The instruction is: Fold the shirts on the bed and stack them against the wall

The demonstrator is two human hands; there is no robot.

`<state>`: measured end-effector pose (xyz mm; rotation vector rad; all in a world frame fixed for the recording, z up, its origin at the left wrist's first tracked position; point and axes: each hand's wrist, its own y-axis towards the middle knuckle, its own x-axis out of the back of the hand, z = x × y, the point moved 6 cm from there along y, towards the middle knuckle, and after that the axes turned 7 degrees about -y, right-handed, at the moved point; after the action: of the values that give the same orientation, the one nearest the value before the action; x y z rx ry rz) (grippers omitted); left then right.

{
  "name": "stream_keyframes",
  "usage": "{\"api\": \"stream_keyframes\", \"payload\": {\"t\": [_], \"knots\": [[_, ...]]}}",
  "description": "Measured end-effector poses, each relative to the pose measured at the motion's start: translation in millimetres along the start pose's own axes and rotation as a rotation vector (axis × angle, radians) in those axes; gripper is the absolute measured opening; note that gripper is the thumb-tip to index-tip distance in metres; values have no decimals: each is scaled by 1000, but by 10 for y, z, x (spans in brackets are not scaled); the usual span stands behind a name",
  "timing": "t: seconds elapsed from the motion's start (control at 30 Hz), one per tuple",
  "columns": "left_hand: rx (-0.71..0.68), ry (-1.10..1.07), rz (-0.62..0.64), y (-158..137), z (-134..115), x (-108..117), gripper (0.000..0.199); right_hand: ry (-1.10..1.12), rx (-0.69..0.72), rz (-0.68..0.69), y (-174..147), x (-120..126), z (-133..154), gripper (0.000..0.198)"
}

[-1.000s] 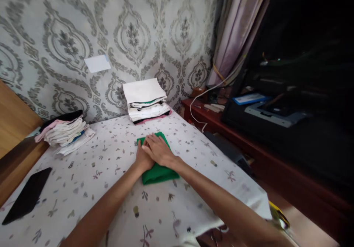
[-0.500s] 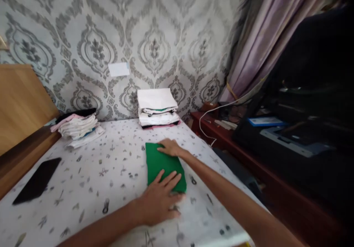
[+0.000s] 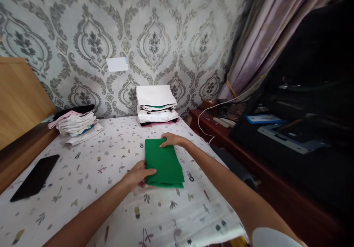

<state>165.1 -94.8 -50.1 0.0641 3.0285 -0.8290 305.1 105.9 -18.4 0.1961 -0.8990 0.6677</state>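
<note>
A green folded cloth (image 3: 163, 162) lies in the middle of the bed, its layers showing at the near edge. My left hand (image 3: 139, 174) grips its left near side, thumb on top and fingers tucked beneath. At the far right corner my right hand (image 3: 170, 140) pinches the cloth, thumb on top. Behind it, against the wall, stands a neat stack of folded clothes (image 3: 157, 107), mostly white, with a white piece on top.
A looser pile of clothes (image 3: 77, 125) sits at the far left. A black flat slab (image 3: 35, 177) lies near the bed's left edge. On the right, a dark red table (image 3: 215, 131) carries a white cable (image 3: 199, 123) and a big black screen (image 3: 298, 92).
My left hand has gone from lying flat on the green cloth to gripping its left side. My right hand has closed on the far corner. The near edge looks slightly lifted.
</note>
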Motion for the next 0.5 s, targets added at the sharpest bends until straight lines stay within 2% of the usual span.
{"api": "stream_keyframes", "payload": {"t": [0.1, 0.2, 0.37, 0.5], "knots": [[46, -27, 91, 31, -100, -46, 34, 113, -22, -93, -137, 111, -119, 30], [-22, -154, 33, 232, -372, 102, 31, 212, -89, -274, -289, 335, -357, 30], [-248, -162, -169, 971, -1061, 310, 28, 257, -293, -648, -365, 687, -831, 28], [-365, -45, -290, 1597, -1430, 326, 15, 182, -455, -816, -194, 773, -1085, 19]]}}
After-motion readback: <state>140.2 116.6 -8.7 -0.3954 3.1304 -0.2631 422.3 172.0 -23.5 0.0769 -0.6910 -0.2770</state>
